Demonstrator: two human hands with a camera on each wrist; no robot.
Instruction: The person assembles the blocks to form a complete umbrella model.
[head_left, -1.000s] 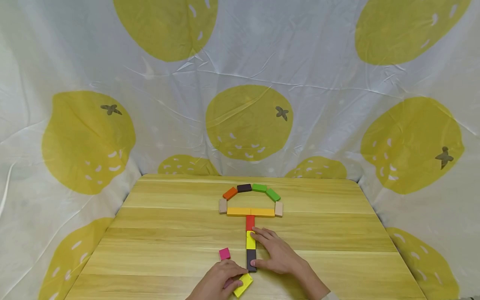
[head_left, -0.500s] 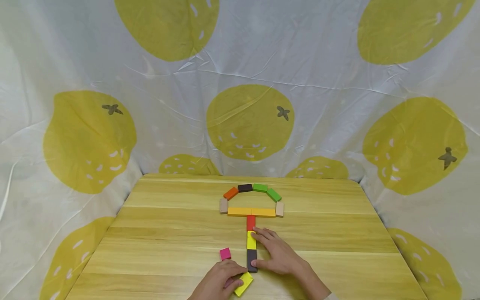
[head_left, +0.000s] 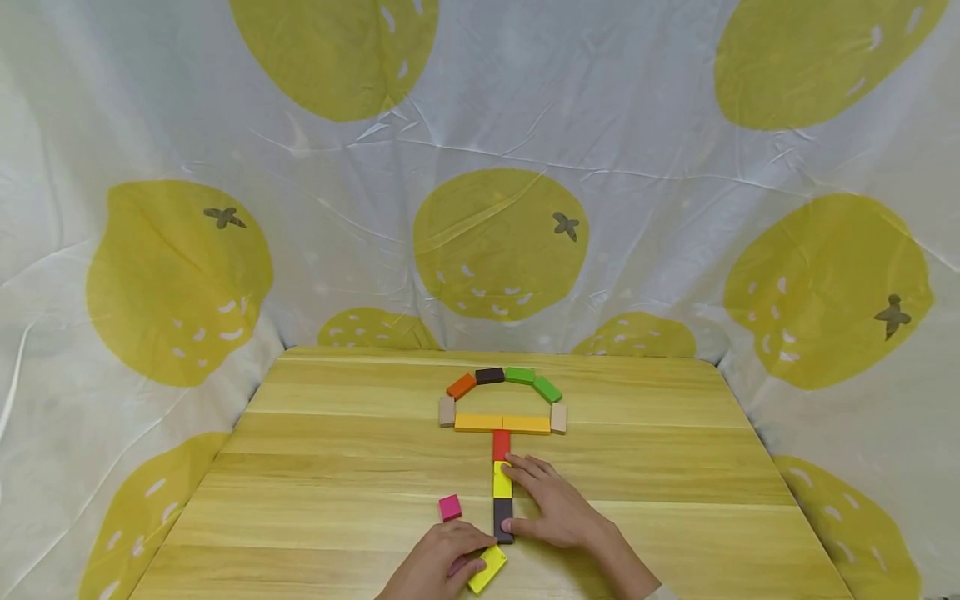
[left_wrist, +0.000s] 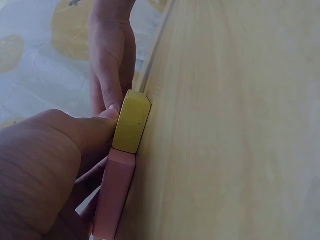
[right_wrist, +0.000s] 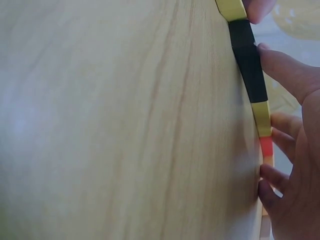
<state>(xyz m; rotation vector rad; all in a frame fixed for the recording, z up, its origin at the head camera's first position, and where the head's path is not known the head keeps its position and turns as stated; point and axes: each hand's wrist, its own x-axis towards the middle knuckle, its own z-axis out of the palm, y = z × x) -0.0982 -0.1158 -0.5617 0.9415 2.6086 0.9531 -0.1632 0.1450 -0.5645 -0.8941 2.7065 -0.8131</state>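
Observation:
My left hand (head_left: 435, 562) lies low over a yellow block (head_left: 490, 570) near the table's front. Its thumb touches this block and its index finger reaches the block's far corner. Partly under that hand, a long pink block (left_wrist: 115, 195) meets the yellow one end to end. My right hand (head_left: 558, 510) rests along the right of a straight column, thumb on the black block (head_left: 502, 518), fingertips at the yellow column block (head_left: 502, 480) and near the red block (head_left: 501, 445). The yellow block's far end sits by the black block's near end.
A small magenta block (head_left: 450, 507) lies just beyond my left hand. Above the column, two orange-yellow bars (head_left: 480, 423) form a crossbar, with an arch of orange, black, green (head_left: 519, 375) and beige (head_left: 558, 418) blocks. A lemon-print cloth (head_left: 637, 250) hangs behind the wooden table (head_left: 322, 467).
The left hand shifts very slightly, showing a little more of the small magenta block's near edge. The right hand and the blocks keep their places; the head view moves slightly.

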